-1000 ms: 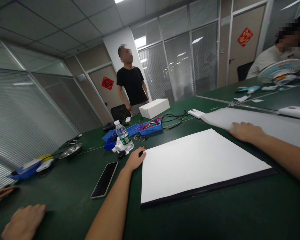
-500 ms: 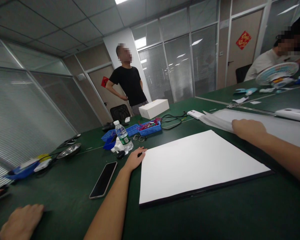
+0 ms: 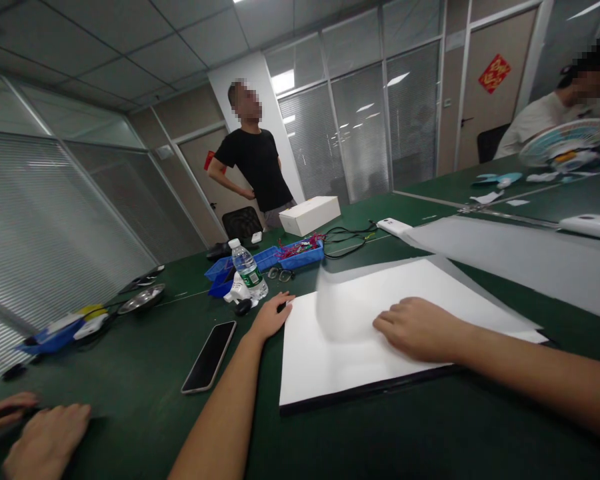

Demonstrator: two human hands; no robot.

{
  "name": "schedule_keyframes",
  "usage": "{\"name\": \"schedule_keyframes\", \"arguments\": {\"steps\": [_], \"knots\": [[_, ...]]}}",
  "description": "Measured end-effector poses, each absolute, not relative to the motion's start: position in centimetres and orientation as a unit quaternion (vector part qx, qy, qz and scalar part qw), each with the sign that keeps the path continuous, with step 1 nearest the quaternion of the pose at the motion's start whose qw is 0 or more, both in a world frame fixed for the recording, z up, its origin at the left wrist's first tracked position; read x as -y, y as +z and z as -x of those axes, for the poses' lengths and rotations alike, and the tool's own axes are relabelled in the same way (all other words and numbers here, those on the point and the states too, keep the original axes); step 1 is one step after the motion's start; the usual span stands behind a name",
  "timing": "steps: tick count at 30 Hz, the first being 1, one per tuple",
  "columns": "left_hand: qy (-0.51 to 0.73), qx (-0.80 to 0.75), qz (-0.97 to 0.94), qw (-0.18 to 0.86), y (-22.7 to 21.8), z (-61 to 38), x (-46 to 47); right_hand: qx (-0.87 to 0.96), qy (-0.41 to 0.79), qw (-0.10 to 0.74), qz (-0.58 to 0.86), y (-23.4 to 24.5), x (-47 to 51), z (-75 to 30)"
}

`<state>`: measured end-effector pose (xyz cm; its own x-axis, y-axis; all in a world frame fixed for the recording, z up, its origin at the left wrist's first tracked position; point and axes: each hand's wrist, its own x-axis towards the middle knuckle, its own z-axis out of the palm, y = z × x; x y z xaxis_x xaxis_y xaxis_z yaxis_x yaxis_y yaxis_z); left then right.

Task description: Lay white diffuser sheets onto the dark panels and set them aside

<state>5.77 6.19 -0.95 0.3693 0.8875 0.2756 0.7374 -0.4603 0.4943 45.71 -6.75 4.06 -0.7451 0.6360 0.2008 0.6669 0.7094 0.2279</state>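
Observation:
A white rectangular board or pad of paper (image 3: pixel 305 373) with a dark underside lies on the green table. At its far left corner rests my left hand (image 3: pixel 271 316), fingers stretched out and touching the edge. My right hand (image 3: pixel 415 328) is closed, pinching a thin translucent sheet (image 3: pixel 343 300) above the white surface. The sheet's left part curls up in a blur, and its far side reaches past the board's right edge. My fingertips are partly hidden under the fist. More translucent paper (image 3: pixel 520 260) lies beyond to the right.
Left of the board lie a phone (image 3: pixel 209 357) and a water bottle (image 3: pixel 250 275). Behind are blue trays (image 3: pixel 300 255), glasses (image 3: pixel 281 274) and a white box (image 3: pixel 310 215). Another person's hands (image 3: pixel 47 437) are at lower left. A person (image 3: pixel 255 160) stands across the table.
My right hand has moved left from the translucent paper to over the white board, bringing a thin sheet with it. My left hand stays at the corner. Another hand has come in at lower left.

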Motion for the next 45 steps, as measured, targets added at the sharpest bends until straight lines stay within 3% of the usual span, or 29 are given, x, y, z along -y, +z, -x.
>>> {"name": "schedule_keyframes", "arguments": {"steps": [15, 32, 35, 38, 40, 45], "knots": [[0.239, -0.518, -0.813, 0.119, -1.4, -5.7, -6.7, 0.960, -0.160, 0.107, 0.202, 3.4, 8.3, -44.9], [0.227, -0.535, -0.807, 0.101, -1.2, -5.9, -6.4, 0.971, -0.124, 0.104, 0.175, 4.2, 9.2, -44.7], [0.231, -0.535, -0.807, 0.100, -1.3, -5.8, -6.5, 0.956, -0.111, 0.136, 0.233, 4.8, 7.0, -46.8], [0.237, -0.534, -0.806, 0.100, -1.4, -5.9, -6.4, 0.894, -0.121, 0.160, 0.401, 4.8, 3.1, -51.0], [0.237, -0.533, -0.806, 0.101, -1.3, -5.9, -6.3, 0.810, -0.127, 0.138, 0.555, 4.4, 0.5, -54.5], [0.231, -0.529, -0.809, 0.108, -0.8, -6.0, -6.0, 0.678, -0.119, 0.112, 0.717, 2.4, -2.8, -63.2]]}}
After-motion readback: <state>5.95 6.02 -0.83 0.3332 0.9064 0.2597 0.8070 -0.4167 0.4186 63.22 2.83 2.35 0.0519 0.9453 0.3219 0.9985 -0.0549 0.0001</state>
